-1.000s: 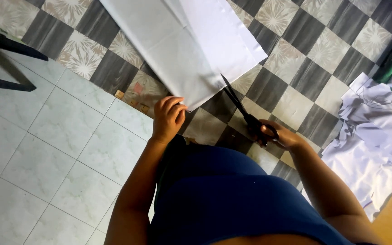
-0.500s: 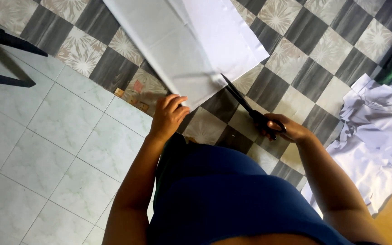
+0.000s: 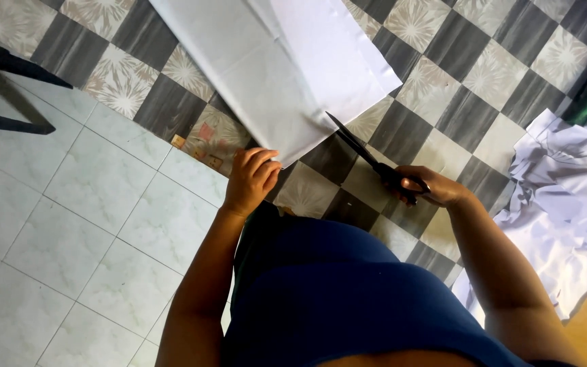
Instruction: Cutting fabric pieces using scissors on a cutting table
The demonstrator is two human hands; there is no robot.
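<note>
A large white fabric sheet (image 3: 273,75) lies on the checkered floor mat (image 3: 456,88). The left hand (image 3: 251,178) pins its near corner flat, fingers curled together. The right hand (image 3: 429,187), closed on black scissors (image 3: 368,158), points the blades at the cloth edge.

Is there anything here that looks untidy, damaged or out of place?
Only a little. A crumpled heap of white cloth lies loose on the floor at the right, unlike the flat folded fabric that the scissors point at. Small scraps lie by the left hand.
</note>
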